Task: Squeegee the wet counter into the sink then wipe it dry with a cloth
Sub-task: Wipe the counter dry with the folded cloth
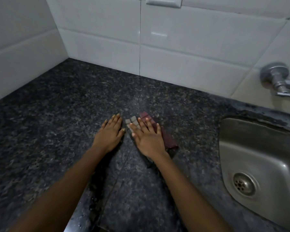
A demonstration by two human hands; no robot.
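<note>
A folded cloth, maroon with pale grey squares at its far end, lies on the dark speckled granite counter. My right hand lies flat on top of it, fingers spread, pressing it to the stone. Just left of the cloth, my left hand rests palm down on the bare counter, fingers together, holding nothing. The steel sink is set into the counter to the right of both hands. No squeegee is in view.
White tiled walls meet in a corner behind the counter at upper left. A metal tap sticks out of the wall above the sink, whose drain is at lower right. A wall switch plate sits at the top edge.
</note>
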